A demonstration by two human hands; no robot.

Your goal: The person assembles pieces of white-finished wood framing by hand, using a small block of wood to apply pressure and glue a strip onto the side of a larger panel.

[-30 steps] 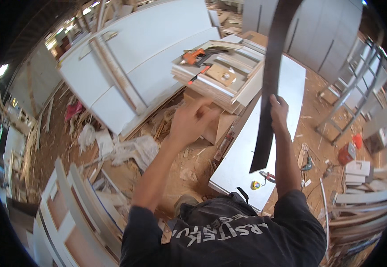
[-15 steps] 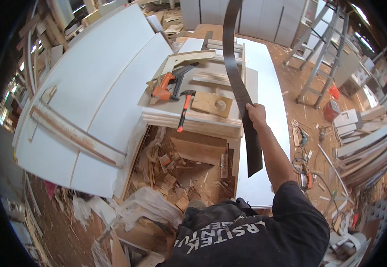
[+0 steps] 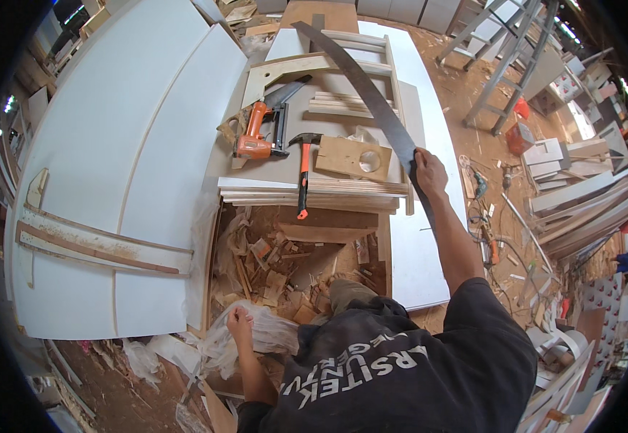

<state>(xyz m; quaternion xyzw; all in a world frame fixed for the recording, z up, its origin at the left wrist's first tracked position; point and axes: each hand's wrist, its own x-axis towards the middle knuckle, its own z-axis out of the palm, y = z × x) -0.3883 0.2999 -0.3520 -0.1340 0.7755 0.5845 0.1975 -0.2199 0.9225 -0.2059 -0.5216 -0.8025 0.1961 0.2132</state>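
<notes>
Swing hazard: nail gun (image 3: 256, 137) and hammer (image 3: 304, 173) are lying near your dark strip (image 3: 374, 99); one-handed support could let it whip toward nine o'clock.
Your left hand (image 3: 239, 321) is curling near plastic sheeting (image 3: 274, 328), its contents uncertain; your right hand (image 3: 429, 173) is gripping the strip, whose long span is extending toward eleven o'clock, its short tail toward five.
</notes>
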